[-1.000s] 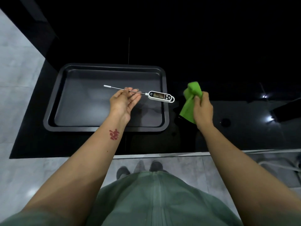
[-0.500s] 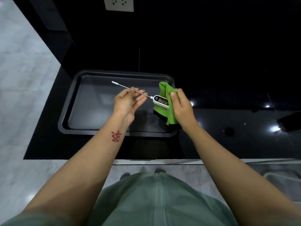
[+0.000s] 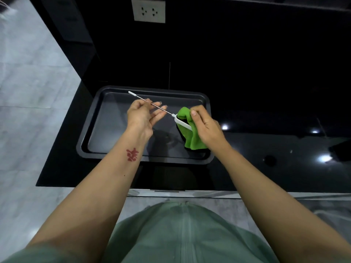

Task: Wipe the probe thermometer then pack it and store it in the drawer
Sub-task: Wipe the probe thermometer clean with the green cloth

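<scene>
- The landmark is a dark, rectangular, shallow metal baking tray (image 3: 91, 133) lying flat on the glossy black bench (image 3: 266, 145); everything below is placed relative to it.
- The probe thermometer (image 3: 181, 123), a thin steel rod with a white tip cap and a white plastic head, is held in the air above the tray, not resting on it. Its rod slopes from the tray's far-left area down toward the tray's right side, where the head sits.
- The left hand (image 3: 141, 118) is over the middle of the tray, pinching the steel rod between thumb and forefinger, with the other fingers spread loosely.
- The right hand (image 3: 206, 128) is over the tray's right edge, closed on a bright green cloth (image 3: 191, 139) and pressing it around the thermometer's white head. Most of the head is covered; only its near edge shows.
- The cloth's loose end hangs below the right hand, above the tray's near-right corner; whether it touches the tray is unclear.
- A red mark (image 3: 132, 154) shows on the left forearm, over the tray's near rim.
- A white wall socket (image 3: 149, 10) sits on the dark wall beyond the tray's far side.
- Pale grey floor tiles (image 3: 28, 92) lie to the left of the tray, beyond the bench edge.
</scene>
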The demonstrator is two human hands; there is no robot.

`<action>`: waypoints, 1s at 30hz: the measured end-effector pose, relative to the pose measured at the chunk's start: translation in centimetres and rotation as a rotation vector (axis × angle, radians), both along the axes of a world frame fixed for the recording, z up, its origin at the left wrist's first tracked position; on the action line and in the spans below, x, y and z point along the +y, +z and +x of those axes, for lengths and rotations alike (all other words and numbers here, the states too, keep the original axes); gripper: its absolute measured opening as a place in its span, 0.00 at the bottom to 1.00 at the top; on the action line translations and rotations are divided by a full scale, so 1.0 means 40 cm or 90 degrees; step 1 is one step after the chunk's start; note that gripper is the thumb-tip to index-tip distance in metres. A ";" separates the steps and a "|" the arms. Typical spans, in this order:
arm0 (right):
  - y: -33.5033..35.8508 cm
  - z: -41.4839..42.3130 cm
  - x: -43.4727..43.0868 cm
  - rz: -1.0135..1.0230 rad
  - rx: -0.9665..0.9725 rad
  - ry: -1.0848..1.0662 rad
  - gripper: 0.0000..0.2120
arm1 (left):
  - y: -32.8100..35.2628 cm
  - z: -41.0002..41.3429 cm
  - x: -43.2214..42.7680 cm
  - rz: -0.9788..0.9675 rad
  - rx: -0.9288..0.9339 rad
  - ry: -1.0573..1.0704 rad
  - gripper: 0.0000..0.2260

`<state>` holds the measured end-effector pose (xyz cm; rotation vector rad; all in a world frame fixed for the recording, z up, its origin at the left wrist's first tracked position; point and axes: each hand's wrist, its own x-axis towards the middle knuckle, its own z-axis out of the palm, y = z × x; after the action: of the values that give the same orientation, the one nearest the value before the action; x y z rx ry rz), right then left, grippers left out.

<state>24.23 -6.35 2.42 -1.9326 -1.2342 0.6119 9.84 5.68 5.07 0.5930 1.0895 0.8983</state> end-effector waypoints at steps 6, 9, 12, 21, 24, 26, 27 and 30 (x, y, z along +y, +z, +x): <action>0.025 -0.015 0.015 -0.085 -0.159 0.051 0.15 | 0.005 0.003 -0.017 0.028 0.014 -0.022 0.09; 0.026 -0.021 0.023 -0.113 -0.172 0.081 0.18 | 0.010 0.000 -0.019 0.039 0.019 -0.025 0.09; 0.032 -0.028 0.029 -0.094 -0.185 0.094 0.21 | 0.013 -0.006 -0.020 0.045 0.017 -0.025 0.09; 0.040 -0.037 0.020 -0.076 -0.041 -0.002 0.20 | 0.016 -0.027 -0.018 0.079 -0.008 -0.016 0.08; 0.044 -0.039 0.012 -0.099 -0.046 0.041 0.20 | 0.026 -0.028 -0.016 0.091 -0.004 -0.030 0.08; 0.038 -0.044 0.020 -0.100 -0.009 0.027 0.22 | 0.028 -0.023 -0.020 0.095 0.005 -0.045 0.08; 0.034 -0.046 0.026 -0.103 0.005 0.024 0.24 | 0.028 -0.022 -0.022 0.094 0.010 -0.050 0.08; 0.019 -0.042 0.034 -0.083 0.061 0.025 0.17 | 0.027 -0.031 -0.012 0.083 0.000 -0.042 0.08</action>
<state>22.55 -4.99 3.17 -1.9651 -1.1996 0.8134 8.61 5.18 6.15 0.7331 1.0110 0.9166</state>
